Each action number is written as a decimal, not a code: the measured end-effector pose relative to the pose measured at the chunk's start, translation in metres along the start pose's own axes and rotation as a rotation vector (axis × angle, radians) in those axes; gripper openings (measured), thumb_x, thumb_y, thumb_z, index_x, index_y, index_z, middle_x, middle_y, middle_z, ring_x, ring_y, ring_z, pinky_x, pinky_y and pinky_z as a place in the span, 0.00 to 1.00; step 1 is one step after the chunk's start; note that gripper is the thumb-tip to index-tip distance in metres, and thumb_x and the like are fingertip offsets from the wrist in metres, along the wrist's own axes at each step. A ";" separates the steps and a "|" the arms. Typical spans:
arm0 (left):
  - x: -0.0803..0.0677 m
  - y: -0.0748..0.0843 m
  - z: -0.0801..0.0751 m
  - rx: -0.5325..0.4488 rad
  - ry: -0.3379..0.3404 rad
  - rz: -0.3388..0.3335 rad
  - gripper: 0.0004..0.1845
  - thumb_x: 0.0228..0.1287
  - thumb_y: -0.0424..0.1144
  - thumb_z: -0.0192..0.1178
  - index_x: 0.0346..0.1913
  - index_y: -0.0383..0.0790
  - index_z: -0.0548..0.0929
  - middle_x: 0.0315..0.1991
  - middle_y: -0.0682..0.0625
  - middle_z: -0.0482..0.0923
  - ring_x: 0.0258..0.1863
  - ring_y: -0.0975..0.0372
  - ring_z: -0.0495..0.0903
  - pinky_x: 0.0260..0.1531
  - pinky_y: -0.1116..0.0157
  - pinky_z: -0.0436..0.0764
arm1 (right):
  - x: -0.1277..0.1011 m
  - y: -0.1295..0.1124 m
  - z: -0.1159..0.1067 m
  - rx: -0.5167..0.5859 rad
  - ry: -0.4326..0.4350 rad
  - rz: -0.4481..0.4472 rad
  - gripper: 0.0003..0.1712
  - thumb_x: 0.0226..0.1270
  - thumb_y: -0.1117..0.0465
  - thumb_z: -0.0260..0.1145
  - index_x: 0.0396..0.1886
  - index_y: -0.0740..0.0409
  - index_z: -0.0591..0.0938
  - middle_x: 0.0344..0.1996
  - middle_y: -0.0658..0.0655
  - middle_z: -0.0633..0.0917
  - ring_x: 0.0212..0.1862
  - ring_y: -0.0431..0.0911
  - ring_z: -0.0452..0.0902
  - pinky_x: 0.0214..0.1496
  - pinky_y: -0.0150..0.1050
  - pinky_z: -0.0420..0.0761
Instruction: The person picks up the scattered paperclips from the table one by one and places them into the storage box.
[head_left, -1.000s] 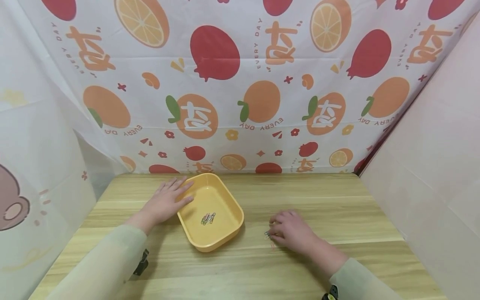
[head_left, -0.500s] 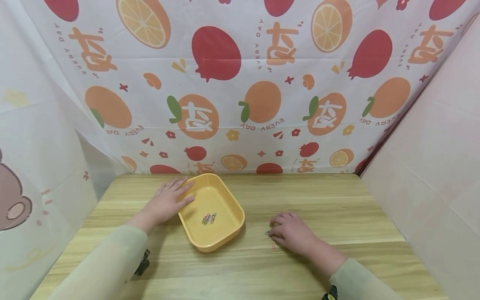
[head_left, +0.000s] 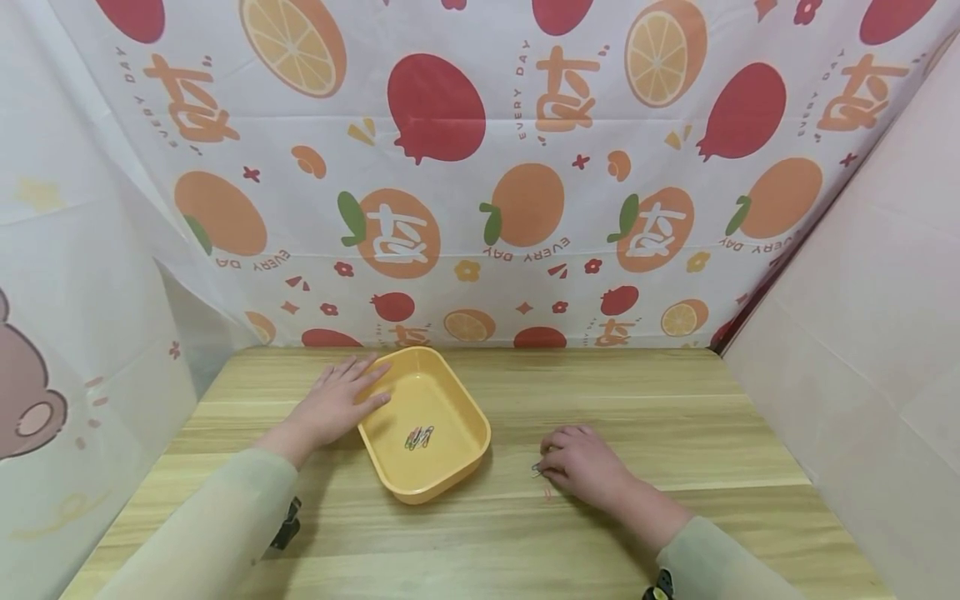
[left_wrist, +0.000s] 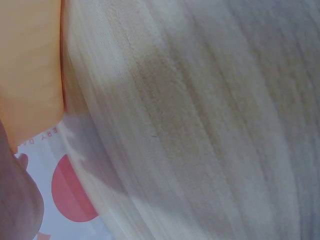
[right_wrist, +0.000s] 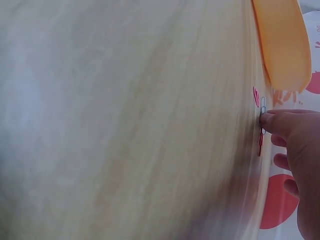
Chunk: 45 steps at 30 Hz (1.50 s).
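My left hand (head_left: 330,408) rests on the left rim of a yellow plastic bin (head_left: 423,387), its fingers spread over the edge. On the bin's floor lies a small pile of coloured paper clips (head_left: 418,437). Out on the table to the right, my right hand (head_left: 588,467) pinches at a pale paper clip (right_wrist: 263,102) between thumb and forefinger, low at the tabletop. A pink paper clip (right_wrist: 256,97) lies just beside it, and a red paper clip (right_wrist: 260,145) shows below the thumb in the right wrist view. The left wrist view catches only part of the left hand (left_wrist: 20,200).
The wood-grain table (head_left: 637,392) ends at a fruit-printed cloth (head_left: 525,275) hanging behind it. Pale cloth sheets close off the left (head_left: 90,250) and right (head_left: 862,317) sides.
Both hands and the bin stay almost where they were. The whole head view has shifted very slightly.
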<state>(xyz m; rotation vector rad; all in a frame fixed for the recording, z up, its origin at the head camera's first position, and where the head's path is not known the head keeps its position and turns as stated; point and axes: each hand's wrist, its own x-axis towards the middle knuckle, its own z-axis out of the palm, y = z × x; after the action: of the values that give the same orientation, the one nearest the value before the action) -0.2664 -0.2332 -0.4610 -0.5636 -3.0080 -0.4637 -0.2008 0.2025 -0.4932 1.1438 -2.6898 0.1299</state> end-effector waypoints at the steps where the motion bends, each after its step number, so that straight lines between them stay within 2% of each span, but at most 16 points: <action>1: 0.000 0.000 0.000 0.003 0.000 0.001 0.35 0.74 0.61 0.48 0.78 0.51 0.60 0.79 0.43 0.49 0.76 0.38 0.45 0.71 0.36 0.38 | 0.000 0.000 0.000 0.001 0.001 0.001 0.05 0.62 0.51 0.72 0.37 0.39 0.90 0.45 0.43 0.84 0.53 0.44 0.78 0.56 0.44 0.75; 16: 0.000 0.000 0.000 -0.001 0.002 0.001 0.35 0.74 0.60 0.48 0.77 0.51 0.60 0.79 0.43 0.49 0.76 0.38 0.44 0.72 0.37 0.37 | 0.002 0.002 -0.008 0.022 0.028 0.037 0.04 0.62 0.50 0.72 0.36 0.40 0.90 0.47 0.45 0.85 0.54 0.46 0.77 0.59 0.48 0.75; 21: 0.000 0.001 -0.002 -0.002 -0.001 -0.001 0.35 0.74 0.60 0.48 0.78 0.50 0.60 0.79 0.43 0.49 0.76 0.38 0.44 0.71 0.37 0.37 | 0.007 0.004 -0.017 0.036 0.061 0.024 0.03 0.61 0.52 0.73 0.35 0.42 0.90 0.47 0.47 0.85 0.54 0.47 0.78 0.59 0.50 0.75; 26: 0.001 0.001 -0.002 -0.004 -0.005 -0.001 0.35 0.74 0.61 0.48 0.78 0.51 0.60 0.79 0.43 0.49 0.76 0.38 0.44 0.72 0.37 0.37 | 0.019 0.007 -0.028 0.006 0.113 -0.024 0.04 0.59 0.56 0.75 0.35 0.43 0.90 0.45 0.48 0.85 0.52 0.47 0.78 0.57 0.49 0.76; 35: -0.001 0.000 -0.002 -0.008 -0.004 -0.003 0.35 0.74 0.61 0.48 0.78 0.51 0.60 0.79 0.42 0.49 0.76 0.38 0.45 0.71 0.36 0.37 | 0.042 0.004 -0.049 -0.002 0.104 -0.036 0.04 0.63 0.55 0.74 0.37 0.41 0.91 0.47 0.47 0.85 0.54 0.47 0.77 0.59 0.48 0.75; 45: 0.000 -0.001 -0.001 -0.005 0.005 -0.001 0.36 0.73 0.64 0.46 0.77 0.51 0.61 0.79 0.43 0.50 0.76 0.39 0.44 0.71 0.36 0.39 | 0.066 -0.005 -0.063 0.013 0.148 -0.101 0.06 0.62 0.56 0.74 0.39 0.40 0.91 0.47 0.47 0.85 0.54 0.46 0.78 0.60 0.48 0.75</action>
<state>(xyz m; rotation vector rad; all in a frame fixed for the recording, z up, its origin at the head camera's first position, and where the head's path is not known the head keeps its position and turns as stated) -0.2668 -0.2340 -0.4604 -0.5606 -3.0037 -0.4723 -0.2314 0.1630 -0.4170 1.2209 -2.5013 0.2069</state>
